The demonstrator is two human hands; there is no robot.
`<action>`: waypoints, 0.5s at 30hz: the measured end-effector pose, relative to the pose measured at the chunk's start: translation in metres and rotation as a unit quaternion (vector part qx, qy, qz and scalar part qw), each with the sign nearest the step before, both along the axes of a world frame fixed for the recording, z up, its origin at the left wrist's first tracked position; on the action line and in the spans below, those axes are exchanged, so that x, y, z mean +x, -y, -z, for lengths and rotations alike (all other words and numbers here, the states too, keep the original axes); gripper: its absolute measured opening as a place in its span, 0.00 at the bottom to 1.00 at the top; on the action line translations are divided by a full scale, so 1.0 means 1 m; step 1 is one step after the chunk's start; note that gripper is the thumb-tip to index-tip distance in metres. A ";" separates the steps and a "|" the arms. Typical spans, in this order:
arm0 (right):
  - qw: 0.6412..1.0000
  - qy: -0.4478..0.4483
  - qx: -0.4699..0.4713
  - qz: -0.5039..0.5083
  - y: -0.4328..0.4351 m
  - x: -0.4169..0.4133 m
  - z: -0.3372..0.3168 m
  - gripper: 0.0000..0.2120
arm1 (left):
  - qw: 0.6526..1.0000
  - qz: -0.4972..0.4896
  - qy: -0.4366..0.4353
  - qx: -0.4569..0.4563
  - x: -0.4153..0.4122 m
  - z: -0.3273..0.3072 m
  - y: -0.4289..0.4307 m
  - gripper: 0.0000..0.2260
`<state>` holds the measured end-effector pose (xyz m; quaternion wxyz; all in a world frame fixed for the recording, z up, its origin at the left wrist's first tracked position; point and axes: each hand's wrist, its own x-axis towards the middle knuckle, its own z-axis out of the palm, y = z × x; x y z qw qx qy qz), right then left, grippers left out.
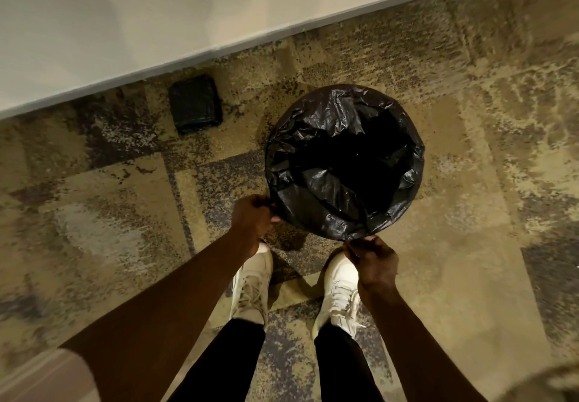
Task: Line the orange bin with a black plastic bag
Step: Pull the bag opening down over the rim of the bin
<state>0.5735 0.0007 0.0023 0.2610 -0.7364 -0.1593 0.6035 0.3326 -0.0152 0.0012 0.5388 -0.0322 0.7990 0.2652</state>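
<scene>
Black plastic bag (pixel 316 138) covers the bin mouth at centre right of the frame; no orange of the bin shows. The left hand (pixel 252 218) pinches the bag hem at the lower-left rim, and the right hand (pixel 372 259) pinches it at the bottom rim. Draw the hem down evenly, without jerking, to avoid tearing. A folded black pack (pixel 195 104) lies at upper left on the carpet (pixel 470 213).
</scene>
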 end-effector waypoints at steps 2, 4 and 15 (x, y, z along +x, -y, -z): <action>1.000 0.020 0.010 -0.001 -0.004 -0.002 0.002 0.10 | 0.992 0.077 -0.098 -0.028 0.001 0.003 -0.003 0.06; 1.000 0.022 0.017 -0.001 -0.009 -0.004 0.001 0.11 | 0.987 0.055 -0.147 -0.038 0.003 -0.001 -0.009 0.05; 0.992 0.025 -0.069 0.100 -0.037 0.012 -0.017 0.14 | 0.979 -0.192 0.056 0.034 0.026 -0.035 -0.026 0.10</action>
